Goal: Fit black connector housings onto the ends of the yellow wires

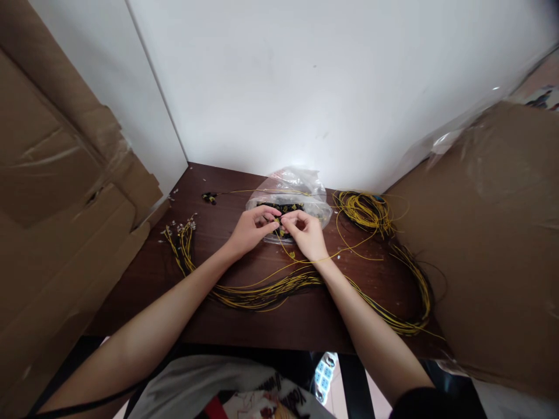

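Observation:
My left hand (255,228) and my right hand (307,234) meet fingertip to fingertip over a clear plastic bag (288,181). Both are closed in a pinch. A thin yellow wire (286,250) rises to the fingertips of my left hand, then loops down and away to the right under my right wrist. What my right fingers pinch is too small to make out. Small black-and-yellow parts (293,207) fill the bag behind and beneath the fingers. A loose yellow piece (292,255) lies on the table just in front of the bag.
A long bundle of yellow and black wires (262,295) curves across the brown table (244,329), its left ends tipped with pale bits. Coiled wire (364,214) lies back right; a black-and-yellow part (209,198) back left. Cardboard (56,192) flanks the left, more cardboard (493,233) the right.

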{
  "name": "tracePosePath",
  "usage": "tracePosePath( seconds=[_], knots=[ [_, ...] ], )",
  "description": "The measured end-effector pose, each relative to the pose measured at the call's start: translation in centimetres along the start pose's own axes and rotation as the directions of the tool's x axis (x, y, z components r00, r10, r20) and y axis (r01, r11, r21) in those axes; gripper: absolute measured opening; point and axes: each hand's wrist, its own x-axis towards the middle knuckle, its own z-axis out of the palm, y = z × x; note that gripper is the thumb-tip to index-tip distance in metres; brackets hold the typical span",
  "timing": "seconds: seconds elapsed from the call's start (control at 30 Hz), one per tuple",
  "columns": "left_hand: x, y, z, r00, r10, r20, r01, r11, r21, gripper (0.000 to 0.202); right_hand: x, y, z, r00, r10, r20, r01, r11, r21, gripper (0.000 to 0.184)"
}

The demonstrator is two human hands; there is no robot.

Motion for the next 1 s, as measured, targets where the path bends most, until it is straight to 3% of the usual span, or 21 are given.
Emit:
tracePosePath(
  seconds=[0.33, 0.77, 1.0],
  knots=[
    [0.01, -0.09, 0.03, 1.0, 0.003, -0.01, -0.002, 1.0, 0.018, 0.022, -0.14, -0.15, -0.05, 0.999, -0.029, -0.017, 0.027, 0.996, -0.081, 0.024],
    [-0.03, 0.13, -0.06, 1.0, 0.01, 0.014, -0.011, 0.999, 0.039, 0.018, -0.1, -0.2, 0.01, 1.0, -0.017, 0.025, 0.018, 0.998, -0.053, 0.026],
    [0.14, -0.3, 0.08, 0.999, -0.028, -0.039, 0.025, 0.997, -0.076, 0.034, -0.28, -0.63, -0.29, 0.99, -0.107, -0.088, 0.087, 0.975, -0.204, 0.021]
  ],
)
